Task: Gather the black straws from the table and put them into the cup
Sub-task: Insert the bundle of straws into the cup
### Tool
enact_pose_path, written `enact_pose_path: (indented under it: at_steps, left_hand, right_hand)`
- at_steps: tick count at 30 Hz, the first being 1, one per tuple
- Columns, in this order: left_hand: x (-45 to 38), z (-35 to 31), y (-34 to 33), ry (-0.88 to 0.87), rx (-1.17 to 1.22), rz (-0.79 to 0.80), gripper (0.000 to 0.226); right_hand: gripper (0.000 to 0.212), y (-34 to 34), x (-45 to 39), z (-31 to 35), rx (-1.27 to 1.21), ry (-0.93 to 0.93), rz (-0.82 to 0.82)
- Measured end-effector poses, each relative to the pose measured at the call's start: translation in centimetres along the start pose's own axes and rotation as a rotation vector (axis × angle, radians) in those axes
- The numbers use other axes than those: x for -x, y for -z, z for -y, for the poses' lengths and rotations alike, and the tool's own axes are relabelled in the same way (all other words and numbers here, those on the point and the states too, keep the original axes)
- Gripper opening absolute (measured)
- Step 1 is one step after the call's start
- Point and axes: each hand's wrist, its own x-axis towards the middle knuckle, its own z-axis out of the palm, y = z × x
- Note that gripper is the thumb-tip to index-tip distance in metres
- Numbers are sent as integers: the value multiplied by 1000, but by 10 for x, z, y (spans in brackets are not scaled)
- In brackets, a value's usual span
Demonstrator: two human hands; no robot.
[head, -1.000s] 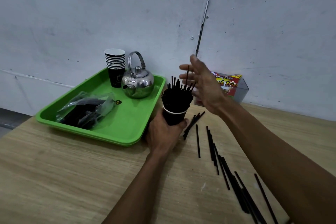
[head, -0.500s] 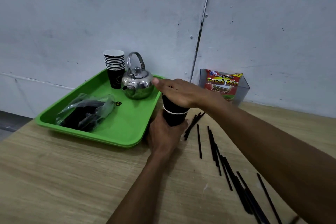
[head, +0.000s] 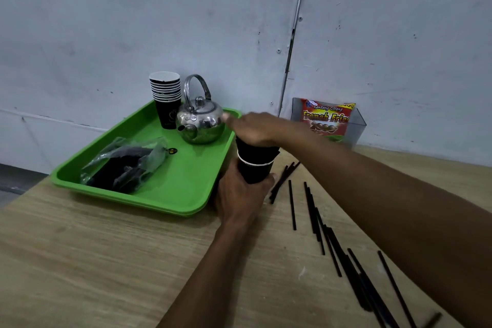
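Note:
A black paper cup (head: 255, 172) packed with black straws (head: 257, 150) stands on the wooden table beside the green tray. My left hand (head: 238, 198) grips the cup's lower part from the near side. My right hand (head: 254, 128) lies flat, palm down, on top of the straws in the cup and hides their tips. Several loose black straws (head: 335, 242) lie scattered on the table to the right of the cup, some running under my right forearm.
A green tray (head: 170, 194) at the left holds a stack of black paper cups (head: 165, 98), a steel kettle (head: 200, 121) and a plastic bag of dark items (head: 125, 165). A clear box with a French fries packet (head: 328, 120) stands against the wall.
My right hand came down from above the cup and now presses flat on the straw tips, which sit lower in the cup. The left hand keeps its grip.

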Motion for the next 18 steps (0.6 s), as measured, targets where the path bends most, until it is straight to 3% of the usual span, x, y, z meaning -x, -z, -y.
enact_pose_path:
  at_steps: [5,8,10,13,18]
  left_hand:
    - [-1,-1,-1,1,-1,-15,57]
    - [-1,-1,-1,3,-14,-18,60]
    - [-1,0,0,4,-20,-24,61]
    - [-1,1,0,-3,-6,-8,61]
    - [-3,1,1,-2,-23,-23,75]
  right_hand:
    - [85,-1,0,-4,-164,-30,-25]
    - [85,10,3,-3,-265,11,-128]
    - [86,6,6,-2,-172,52,-138]
    - [88,-9,10,-4,-10,43,-26]
    - [72,4,23,-13,-312,103,-236]
